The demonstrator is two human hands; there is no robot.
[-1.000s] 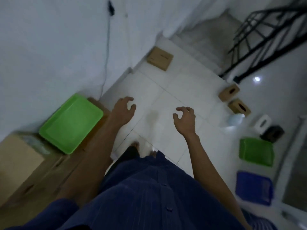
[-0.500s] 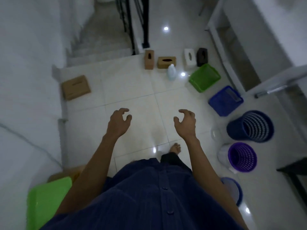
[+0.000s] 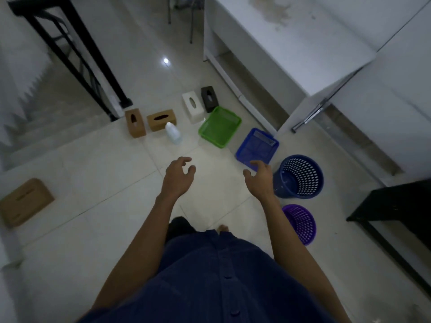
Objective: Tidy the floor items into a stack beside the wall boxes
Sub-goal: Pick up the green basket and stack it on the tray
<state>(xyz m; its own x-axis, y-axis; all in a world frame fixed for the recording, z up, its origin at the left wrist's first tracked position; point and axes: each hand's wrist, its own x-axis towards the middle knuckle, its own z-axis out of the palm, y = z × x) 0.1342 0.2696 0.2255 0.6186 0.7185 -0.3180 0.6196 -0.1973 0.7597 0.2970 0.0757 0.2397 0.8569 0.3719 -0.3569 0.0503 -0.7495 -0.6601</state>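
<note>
Both hands empty, fingers loosely curled. Left hand point(image 3: 178, 176) centre frame, right hand point(image 3: 260, 177) overlapping blue tray point(image 3: 256, 145) near edge. Green tray point(image 3: 220, 127) just upper left of it. Blue basket point(image 3: 299, 176) and purple basket point(image 3: 300, 223) right of centre.

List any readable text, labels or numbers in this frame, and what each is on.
No text can be read anywhere.
Flat brown box: faint dark marks, too blurred to read.
White bottle: no legible label.
Blue tray: pale strip at its far edge, nothing readable.
</note>
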